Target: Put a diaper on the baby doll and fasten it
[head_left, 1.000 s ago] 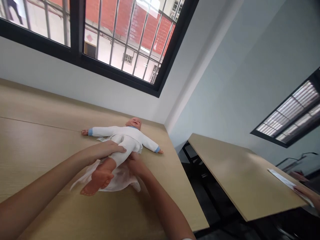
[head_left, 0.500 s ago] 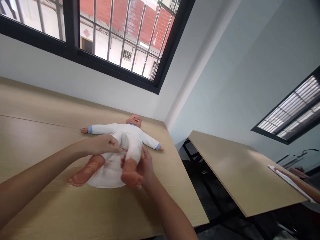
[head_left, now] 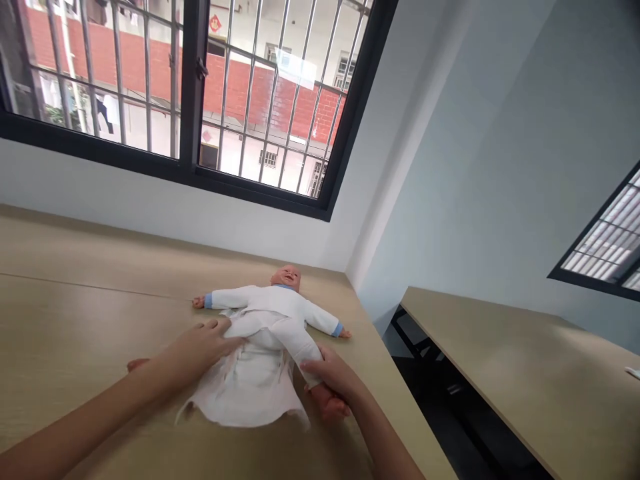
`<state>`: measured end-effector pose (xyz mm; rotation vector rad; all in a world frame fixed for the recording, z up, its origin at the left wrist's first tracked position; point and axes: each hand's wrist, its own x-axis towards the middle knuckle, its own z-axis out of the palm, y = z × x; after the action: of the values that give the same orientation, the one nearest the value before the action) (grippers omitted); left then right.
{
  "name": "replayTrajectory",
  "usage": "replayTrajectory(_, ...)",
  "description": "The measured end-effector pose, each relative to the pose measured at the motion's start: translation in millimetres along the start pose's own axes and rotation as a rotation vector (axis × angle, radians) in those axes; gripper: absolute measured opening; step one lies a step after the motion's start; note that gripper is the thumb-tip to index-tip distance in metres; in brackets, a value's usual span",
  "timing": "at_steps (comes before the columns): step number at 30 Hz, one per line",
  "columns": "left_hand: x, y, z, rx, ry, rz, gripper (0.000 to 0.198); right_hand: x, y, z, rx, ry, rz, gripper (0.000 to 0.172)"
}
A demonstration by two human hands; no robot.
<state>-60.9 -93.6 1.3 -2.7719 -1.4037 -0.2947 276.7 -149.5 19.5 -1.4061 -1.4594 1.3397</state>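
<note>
Since half a second ago we have brought the doll's [head_left: 273,313] raised leg down to the desk [head_left: 75,313], and our view has tipped up so that more of the window [head_left: 190,87] shows. The doll lies on its back on the desk, head toward 12 o'clock, sleeved arms flung out toward 9 and 3 o'clock. A white cloth [head_left: 245,397] is spread under its hips and fans out toward 6 o'clock. Our left hand [head_left: 197,347] rests flat at the doll's hip, at about 9 o'clock of its middle, fingers [head_left: 219,326] loosely spread and touching suit and cloth. A bare foot [head_left: 135,365] peeks out beyond that wrist at 8 o'clock. Our right hand [head_left: 335,377] wraps the other leg near the ankle, at 5 o'clock of the body, fingers [head_left: 313,365] curled closed around it, the other foot [head_left: 333,408] sticking out just under them. A second desk [head_left: 500,360] stands well apart at 3 o'clock.
</note>
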Motion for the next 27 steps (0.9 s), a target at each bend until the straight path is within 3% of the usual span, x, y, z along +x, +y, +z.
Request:
replayTrajectory(3, -0.2, -1.0, 13.6, 0.061, 0.042, 0.034, 0.073, -3.2, -0.3, -0.4, -0.276, 0.084, -0.056, 0.035)
replayTrajectory(7, 5.8, -6.2, 29.4, 0.027, 0.094, 0.007, 0.061, -9.9, -2.0, 6.2, -0.631, 0.162, -0.040, 0.044)
replayTrajectory(13, 13.5, -11.2, 45.6, -0.015, 0.083, 0.000, 0.063, -20.2, 5.5, 28.1, -1.059, 0.198, -0.103, 0.097)
replayTrajectory(15, 14.5, -10.6, 49.6, -0.012, 0.100, 0.009, 0.054, -18.3, 9.8, 34.1, -1.140, 0.167, -0.164, 0.102)
replayTrajectory(17, 15.2, -9.1, 50.7, -0.020, 0.109, 0.015, 0.046, -12.4, 13.2, 38.2, -1.178, 0.155, -0.235, 0.090)
replayTrajectory(21, 17.8, -6.2, 42.1, -0.098, 0.107, 0.074, 0.032, 5.2, 18.2, 42.4, -1.126, 0.185, -0.423, 0.047)
replayTrajectory(27, 34.2, -12.4, 25.2, -0.497, 0.066, 0.111, 0.031, 37.0, 39.6, 40.8, -1.037, 0.213, -0.614, 0.020)
